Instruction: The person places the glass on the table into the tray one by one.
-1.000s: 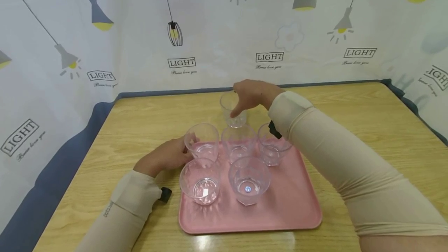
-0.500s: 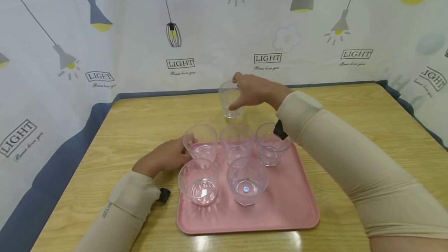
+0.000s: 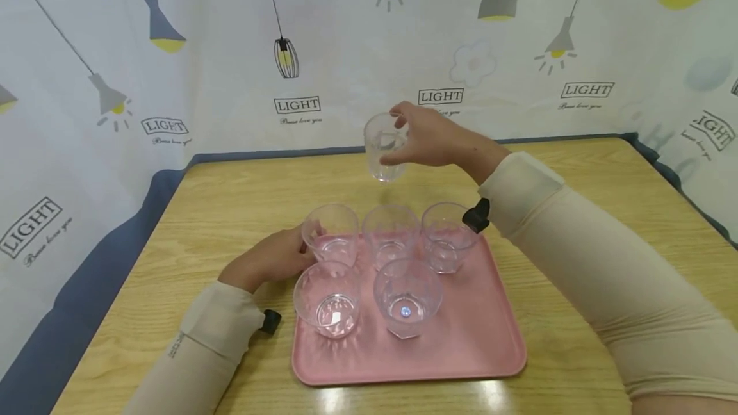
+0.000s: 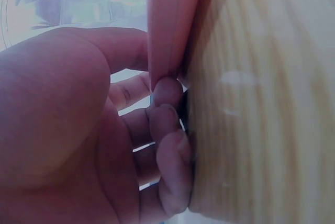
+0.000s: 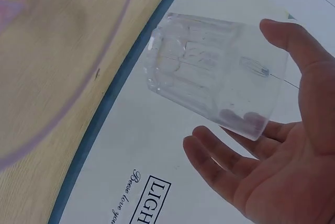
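In the head view my right hand [image 3: 432, 136] holds a clear plastic cup [image 3: 382, 152] above the table behind the tray. The right wrist view shows that cup [image 5: 201, 69] tilted, thumb on one side near its rim and fingers on the other. Beside the pink tray [image 3: 478, 344], my left hand [image 3: 271, 256] grips its left edge toward the back. Up close in the left wrist view, its fingers curl against the tray wall [image 4: 172, 20] by the wooden surface. Several clear cups stand on the tray, including a back-left cup [image 3: 331, 219] partly covering that hand's fingertips.
On the tray, a front-left cup [image 3: 327, 296] and a front-right cup [image 3: 407, 293] with a small bluish spot at its base stand nearest. A back-right cup [image 3: 450, 235] is close to the right wrist. A printed curtain [image 3: 357, 50] hangs behind the wooden table [image 3: 230, 191].
My right hand has raised the cup off the table, up and slightly back, from just behind the tray. The left hand and the cups on the tray have stayed put.
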`<act>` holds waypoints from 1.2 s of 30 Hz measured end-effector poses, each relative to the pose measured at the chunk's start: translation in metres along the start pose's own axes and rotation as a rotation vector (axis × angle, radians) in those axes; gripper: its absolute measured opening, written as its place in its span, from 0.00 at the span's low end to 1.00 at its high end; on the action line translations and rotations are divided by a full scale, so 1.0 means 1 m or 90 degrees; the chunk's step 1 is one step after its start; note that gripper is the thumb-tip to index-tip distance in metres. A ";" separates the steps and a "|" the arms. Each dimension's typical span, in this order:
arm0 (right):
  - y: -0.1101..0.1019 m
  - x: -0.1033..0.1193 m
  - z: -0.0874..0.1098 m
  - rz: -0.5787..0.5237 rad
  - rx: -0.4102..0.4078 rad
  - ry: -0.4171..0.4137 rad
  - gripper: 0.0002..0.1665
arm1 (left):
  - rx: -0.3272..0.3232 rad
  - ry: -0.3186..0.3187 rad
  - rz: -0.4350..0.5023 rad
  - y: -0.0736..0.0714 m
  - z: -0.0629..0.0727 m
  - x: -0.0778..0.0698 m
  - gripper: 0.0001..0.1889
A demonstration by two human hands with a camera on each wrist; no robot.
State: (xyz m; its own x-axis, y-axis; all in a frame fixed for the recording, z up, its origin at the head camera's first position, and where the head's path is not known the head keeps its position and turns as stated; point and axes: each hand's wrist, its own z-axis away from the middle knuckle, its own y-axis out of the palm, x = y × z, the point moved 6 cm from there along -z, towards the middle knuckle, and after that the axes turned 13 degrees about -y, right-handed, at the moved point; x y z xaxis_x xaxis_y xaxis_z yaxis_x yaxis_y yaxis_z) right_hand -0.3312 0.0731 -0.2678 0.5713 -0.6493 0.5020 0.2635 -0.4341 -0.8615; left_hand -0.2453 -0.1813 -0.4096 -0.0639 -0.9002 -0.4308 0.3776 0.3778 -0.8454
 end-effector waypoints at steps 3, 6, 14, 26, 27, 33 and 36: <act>-0.003 0.001 0.005 -0.014 -0.031 -0.004 0.57 | -0.001 -0.003 0.002 0.000 0.001 0.000 0.29; -0.004 0.003 0.009 -0.026 -0.057 -0.013 0.58 | -0.001 -0.004 0.002 0.000 0.002 0.000 0.29; -0.007 0.013 0.023 -0.034 -0.131 -0.035 0.60 | 0.001 0.006 -0.001 0.000 0.000 -0.002 0.27; -0.011 0.038 0.061 -0.038 -0.233 -0.116 0.56 | 0.004 0.002 0.003 0.000 0.002 -0.003 0.26; -0.011 0.041 0.064 -0.039 -0.242 -0.124 0.56 | 0.003 0.001 0.003 0.000 0.002 -0.003 0.25; -0.010 0.056 0.080 -0.057 -0.266 -0.170 0.55 | 0.000 -0.009 0.007 0.000 0.001 -0.001 0.22; -0.010 0.061 0.088 -0.065 -0.270 -0.185 0.55 | 0.000 -0.009 0.009 0.001 0.000 -0.001 0.23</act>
State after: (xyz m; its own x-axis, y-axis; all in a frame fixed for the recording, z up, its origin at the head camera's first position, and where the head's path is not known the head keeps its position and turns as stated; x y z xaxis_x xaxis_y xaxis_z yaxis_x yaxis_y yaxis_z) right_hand -0.2304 0.0928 -0.2350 0.7673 -0.4170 0.4872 0.0247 -0.7399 -0.6722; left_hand -0.2449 -0.1806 -0.4097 -0.0447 -0.8978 -0.4382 0.3785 0.3907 -0.8391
